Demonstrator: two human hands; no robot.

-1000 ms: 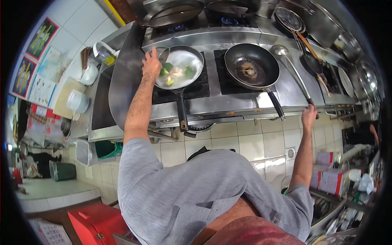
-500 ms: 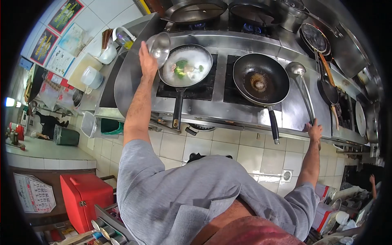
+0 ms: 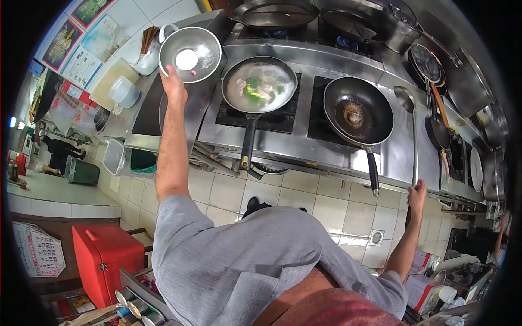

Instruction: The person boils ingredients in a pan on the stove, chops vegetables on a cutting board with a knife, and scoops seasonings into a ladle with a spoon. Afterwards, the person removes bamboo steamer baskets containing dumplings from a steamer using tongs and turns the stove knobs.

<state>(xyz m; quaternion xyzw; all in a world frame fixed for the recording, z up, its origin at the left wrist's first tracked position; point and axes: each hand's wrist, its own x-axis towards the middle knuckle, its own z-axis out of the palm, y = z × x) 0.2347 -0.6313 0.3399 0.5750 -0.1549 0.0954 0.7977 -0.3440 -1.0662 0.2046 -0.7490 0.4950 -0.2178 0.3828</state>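
My left hand (image 3: pixel 175 84) grips the lower rim of a metal bowl (image 3: pixel 205 51), tilted so its inside shows, left of the stove; a small pinkish bit clings inside. Right of the bowl, a pan (image 3: pixel 260 84) on a burner holds cloudy liquid with broccoli (image 3: pixel 253 89) and pale pieces. Beside it sits a dark wok (image 3: pixel 359 111) with a brown patch at its centre. My right hand (image 3: pixel 417 198) is closed round the handle end of a long ladle (image 3: pixel 415 144), whose scoop lies on the steel top right of the wok.
Large pans (image 3: pixel 277 15) sit on the back burners, one with a blue flame. More pans (image 3: pixel 437 130) lie at the right. A white tub (image 3: pixel 124 91) is on the left counter. A red box (image 3: pixel 100 263) stands at the lower left. Another person (image 3: pixel 57 152) is far left.
My left hand has moved the bowl from over the pan leftward, turning its inside into view. The broccoli and pale pieces stay in the pan. My right hand keeps the ladle, now more upright in view.
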